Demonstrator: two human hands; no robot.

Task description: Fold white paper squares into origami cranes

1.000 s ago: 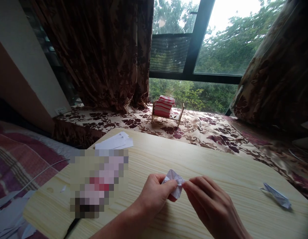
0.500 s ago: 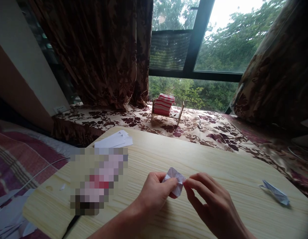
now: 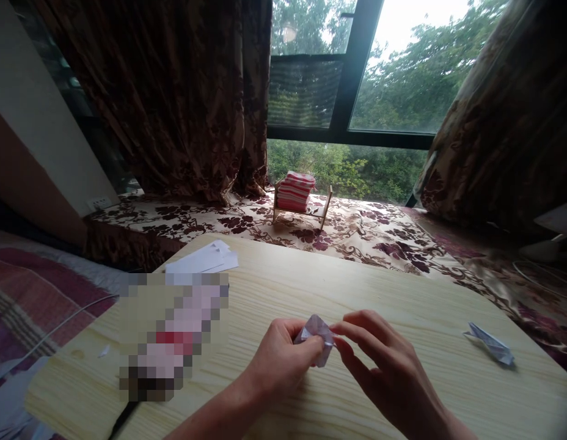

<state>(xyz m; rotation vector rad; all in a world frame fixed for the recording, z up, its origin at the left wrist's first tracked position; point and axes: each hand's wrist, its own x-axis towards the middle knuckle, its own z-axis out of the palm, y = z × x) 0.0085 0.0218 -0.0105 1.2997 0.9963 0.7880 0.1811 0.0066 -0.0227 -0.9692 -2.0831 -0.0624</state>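
Observation:
A small piece of folded white paper (image 3: pixel 317 324) is held above the wooden table (image 3: pixel 283 272). My left hand (image 3: pixel 281 354) grips it from the left, thumb pressed on top and the other fingers curled behind. From the right, my right hand (image 3: pixel 384 354) closes its thumb and index finger at the paper's right edge; the exact contact is too small to make out clearly. Further right on the table lies another folded paper piece (image 3: pixel 490 344), long and pointed at one end.
White paper strips (image 3: pixel 201 260) lie at the table's far left. A pixelated pinkish item (image 3: pixel 185 321) with a dark cord is nearer, beside a paper scrap (image 3: pixel 104 351). Beyond, a small stand (image 3: pixel 326 208) holds striped cloths (image 3: pixel 295 192) on the patterned sill.
The folded paper has tilted slightly in my left hand, and its top looks more raised and creased. My right fingertips stay at its right edge. The whole view has shifted a little.

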